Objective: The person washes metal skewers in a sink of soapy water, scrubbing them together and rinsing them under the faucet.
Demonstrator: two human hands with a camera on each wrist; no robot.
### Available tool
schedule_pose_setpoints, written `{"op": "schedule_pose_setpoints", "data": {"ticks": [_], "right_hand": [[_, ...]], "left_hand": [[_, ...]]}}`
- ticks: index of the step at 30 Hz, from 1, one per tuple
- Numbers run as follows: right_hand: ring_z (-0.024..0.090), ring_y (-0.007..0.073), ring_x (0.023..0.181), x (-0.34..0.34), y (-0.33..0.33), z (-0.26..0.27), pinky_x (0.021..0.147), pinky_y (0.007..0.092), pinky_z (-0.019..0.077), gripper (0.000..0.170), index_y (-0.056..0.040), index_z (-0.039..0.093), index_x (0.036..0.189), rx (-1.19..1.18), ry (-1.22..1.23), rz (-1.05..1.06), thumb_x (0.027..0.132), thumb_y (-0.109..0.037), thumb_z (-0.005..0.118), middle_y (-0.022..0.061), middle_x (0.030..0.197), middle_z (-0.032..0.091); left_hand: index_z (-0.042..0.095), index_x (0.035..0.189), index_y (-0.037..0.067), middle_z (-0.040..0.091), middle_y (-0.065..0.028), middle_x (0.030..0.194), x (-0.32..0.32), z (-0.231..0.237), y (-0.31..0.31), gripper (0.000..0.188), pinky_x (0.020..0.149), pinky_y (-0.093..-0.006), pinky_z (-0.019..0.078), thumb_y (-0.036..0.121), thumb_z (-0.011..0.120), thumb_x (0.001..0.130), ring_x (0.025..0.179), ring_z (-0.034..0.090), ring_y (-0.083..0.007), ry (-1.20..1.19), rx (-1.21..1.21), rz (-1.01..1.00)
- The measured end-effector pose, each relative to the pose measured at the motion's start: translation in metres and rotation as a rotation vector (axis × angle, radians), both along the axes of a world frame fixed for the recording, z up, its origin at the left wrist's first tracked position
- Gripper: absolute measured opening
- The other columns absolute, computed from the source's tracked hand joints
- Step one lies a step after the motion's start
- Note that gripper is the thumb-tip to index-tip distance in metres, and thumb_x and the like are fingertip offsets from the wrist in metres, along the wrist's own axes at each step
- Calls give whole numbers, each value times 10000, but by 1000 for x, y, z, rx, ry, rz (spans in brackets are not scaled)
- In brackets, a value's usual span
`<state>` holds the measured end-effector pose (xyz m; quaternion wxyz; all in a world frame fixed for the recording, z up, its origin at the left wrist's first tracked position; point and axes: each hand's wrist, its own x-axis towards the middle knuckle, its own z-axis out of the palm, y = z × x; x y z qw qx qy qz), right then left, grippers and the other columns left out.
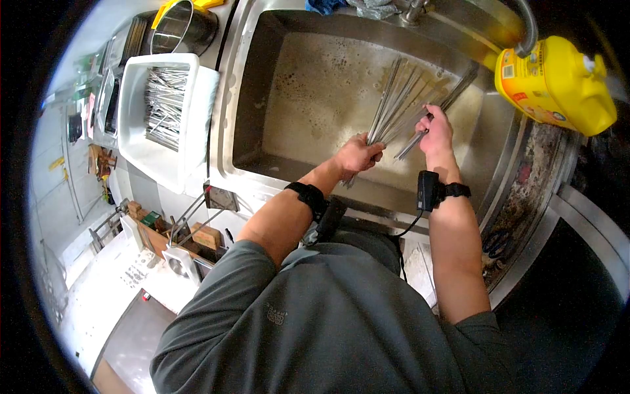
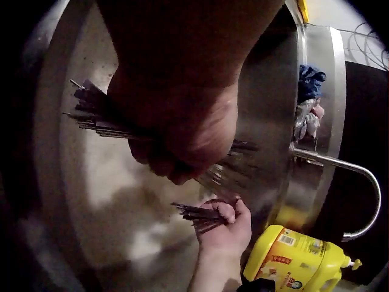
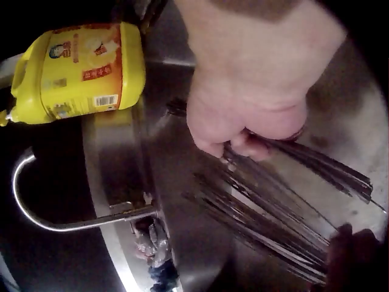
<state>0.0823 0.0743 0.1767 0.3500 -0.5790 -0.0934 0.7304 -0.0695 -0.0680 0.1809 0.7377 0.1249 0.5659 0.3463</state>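
My left hand grips a bundle of thin metal skewers over the sink. Their far ends fan out away from me, and short ends poke out below the fist. To its right, my right hand holds a smaller bunch of skewers, its fingers curled round them. Seen from the right wrist, that bunch sticks out from under the palm, beside the fanned skewers of the other hand. In the left wrist view, the left hand hides the middle of its own bundle.
Wet brown patches mark the bottom of the steel sink. A yellow jug stands at the right rim, near a curved faucet. Left of the sink, a white tub holds many skewers, with a metal pot behind it. Blue cloth lies on the back ledge.
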Motion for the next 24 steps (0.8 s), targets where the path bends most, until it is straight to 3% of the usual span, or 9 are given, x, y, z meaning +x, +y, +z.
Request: {"op": "schedule_pose_setpoints", "data": {"ticks": [8, 24], "right_hand": [[328, 108, 533, 2, 3, 6, 459, 261, 310, 82, -46, 532, 859, 27, -21, -40, 843, -123, 554, 15, 755, 490], [330, 99, 542, 25, 26, -6, 465, 260, 305, 80, -66, 533, 837, -11, 8, -45, 857, -143, 534, 1, 796, 521]], "left_hand": [[498, 799, 88, 465, 24, 575, 5, 6, 1, 163, 405, -241, 304, 211, 579, 870, 456, 402, -74, 116, 52, -54], [510, 789, 88, 479, 32, 601, 3, 0, -7, 189, 425, -250, 320, 246, 578, 869, 480, 410, -73, 262, 92, -163]]}}
